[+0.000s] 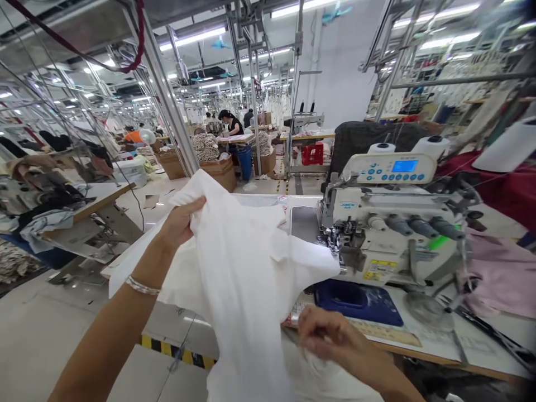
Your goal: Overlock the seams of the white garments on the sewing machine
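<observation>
My left hand (181,220) pinches the upper left part of a white cloth piece (238,268) and holds it raised. The cloth hangs down toward me, and its right tip lies beside the needle area of a white sewing machine (377,206). My right hand (326,335) is low on the right, by the table's front edge, with its fingers curled and somewhat blurred. White fabric shows just under it; whether the fingers grip it is hard to make out.
A blue tray (377,308) lies before the machine, with black scissors (494,332) to its right. Pink fabric (498,273) rests at the far right. Thread cones (508,146) stand behind the machine. A person (230,124) works at a distant table. Another machine table (96,206) stands left.
</observation>
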### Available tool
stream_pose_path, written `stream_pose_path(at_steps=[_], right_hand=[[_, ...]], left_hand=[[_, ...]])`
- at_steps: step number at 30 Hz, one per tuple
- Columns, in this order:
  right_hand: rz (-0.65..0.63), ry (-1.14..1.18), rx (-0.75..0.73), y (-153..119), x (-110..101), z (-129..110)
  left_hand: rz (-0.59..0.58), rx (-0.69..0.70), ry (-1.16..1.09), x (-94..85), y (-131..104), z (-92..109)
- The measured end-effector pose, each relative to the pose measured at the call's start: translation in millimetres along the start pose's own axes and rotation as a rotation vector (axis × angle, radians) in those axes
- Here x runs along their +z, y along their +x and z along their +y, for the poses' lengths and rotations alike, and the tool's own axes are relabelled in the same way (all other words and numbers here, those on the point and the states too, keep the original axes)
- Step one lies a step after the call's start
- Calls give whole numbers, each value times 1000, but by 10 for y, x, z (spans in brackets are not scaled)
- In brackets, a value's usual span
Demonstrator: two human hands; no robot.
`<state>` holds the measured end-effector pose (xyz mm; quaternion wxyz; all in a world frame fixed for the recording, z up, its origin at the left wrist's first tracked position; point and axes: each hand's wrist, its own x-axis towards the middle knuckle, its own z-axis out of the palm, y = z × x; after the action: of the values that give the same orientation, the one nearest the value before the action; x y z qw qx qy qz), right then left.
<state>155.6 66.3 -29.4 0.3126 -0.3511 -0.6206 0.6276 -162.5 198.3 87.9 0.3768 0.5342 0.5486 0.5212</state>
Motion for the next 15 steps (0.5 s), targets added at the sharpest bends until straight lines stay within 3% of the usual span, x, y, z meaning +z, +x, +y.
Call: stream_pose_path(at_steps=[2, 4, 7, 9, 12, 15], right_hand=[[204, -49, -51, 46, -14, 79], [351, -135, -10, 73, 40, 202], [440, -262, 58, -4, 276, 505], [434, -260, 168, -86, 491, 767], [420, -190, 308, -87, 773, 1140], [447, -250, 273, 51, 924, 1371]], left_hand=[[14, -51, 135, -35, 183, -183], [49, -95, 272, -51, 264, -398], [133, -37, 488, -23, 148, -682], [106, 79, 585, 72, -62, -782], [-194, 280, 645, 358, -459, -761], [-597, 443, 611, 721, -821, -627]])
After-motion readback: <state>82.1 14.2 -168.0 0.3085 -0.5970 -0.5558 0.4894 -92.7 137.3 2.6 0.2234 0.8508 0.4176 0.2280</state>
